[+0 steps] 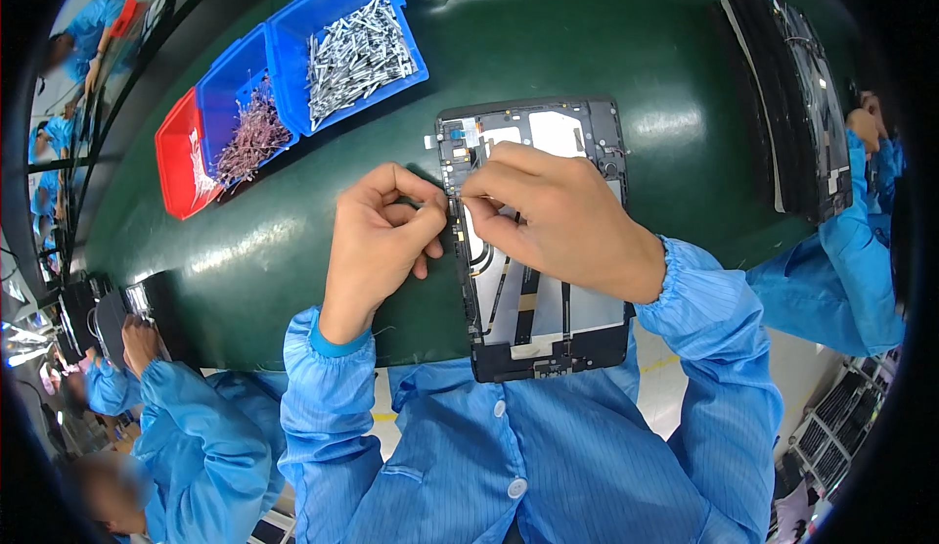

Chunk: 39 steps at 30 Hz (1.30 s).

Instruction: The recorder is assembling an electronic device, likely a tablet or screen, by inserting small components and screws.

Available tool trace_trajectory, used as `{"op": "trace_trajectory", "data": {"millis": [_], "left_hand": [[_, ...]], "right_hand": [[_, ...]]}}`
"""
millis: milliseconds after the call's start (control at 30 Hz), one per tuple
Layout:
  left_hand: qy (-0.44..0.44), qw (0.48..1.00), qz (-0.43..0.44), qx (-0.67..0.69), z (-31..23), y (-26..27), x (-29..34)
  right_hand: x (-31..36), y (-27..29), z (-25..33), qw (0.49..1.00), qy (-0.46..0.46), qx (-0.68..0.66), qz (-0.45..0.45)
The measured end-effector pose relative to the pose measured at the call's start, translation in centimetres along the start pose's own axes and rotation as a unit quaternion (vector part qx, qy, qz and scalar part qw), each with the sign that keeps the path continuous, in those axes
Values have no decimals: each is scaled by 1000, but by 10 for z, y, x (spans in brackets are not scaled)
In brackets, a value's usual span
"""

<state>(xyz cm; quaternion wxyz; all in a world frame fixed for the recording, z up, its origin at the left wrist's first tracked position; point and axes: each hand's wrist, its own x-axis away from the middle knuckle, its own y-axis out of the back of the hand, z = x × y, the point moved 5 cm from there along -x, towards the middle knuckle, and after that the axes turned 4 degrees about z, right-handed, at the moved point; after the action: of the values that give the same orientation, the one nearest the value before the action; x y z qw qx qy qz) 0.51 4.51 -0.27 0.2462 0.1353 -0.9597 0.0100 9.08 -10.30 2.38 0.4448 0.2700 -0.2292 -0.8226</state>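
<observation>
An opened tablet (pixel 597 324) lies on the green table in front of me, its lower end at the near edge. Inside its black frame show silvery panels, black ribbon cables and small circuit parts. My left hand (pixel 383 236) is at the tablet's left edge, thumb and forefinger pinched together. Over the upper middle of the tablet, my right hand (pixel 558 206) pinches at nearly the same spot, its fingertips close to the left ones. Whatever sits between the fingertips is too small to make out.
Beyond my left hand stand a blue bin (pixel 421 60) of small silvery parts, a second blue bin (pixel 230 65) of thin reddish wires and a red bin (pixel 174 158) with white pieces. A stack of dark tablets (pixel 782 94) stands at the right. Co-workers in blue sit on both sides.
</observation>
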Motion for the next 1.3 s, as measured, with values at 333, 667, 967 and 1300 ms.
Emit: {"op": "trace_trajectory", "data": {"millis": [333, 667, 967, 1300], "left_hand": [[-8, 999, 46, 7, -1, 2, -5], [0, 994, 97, -48, -5, -1, -17], [-43, 984, 170, -13, -2, 16, -11], [-50, 987, 150, -2, -7, 24, -12]], "right_hand": [[-1, 4, -4, 998, -36, -16, -55], [-24, 25, 2, 993, -114, 8, -12], [-115, 23, 35, 968, 93, 225, -67], [-165, -31, 0, 927, 136, 339, 86]]}}
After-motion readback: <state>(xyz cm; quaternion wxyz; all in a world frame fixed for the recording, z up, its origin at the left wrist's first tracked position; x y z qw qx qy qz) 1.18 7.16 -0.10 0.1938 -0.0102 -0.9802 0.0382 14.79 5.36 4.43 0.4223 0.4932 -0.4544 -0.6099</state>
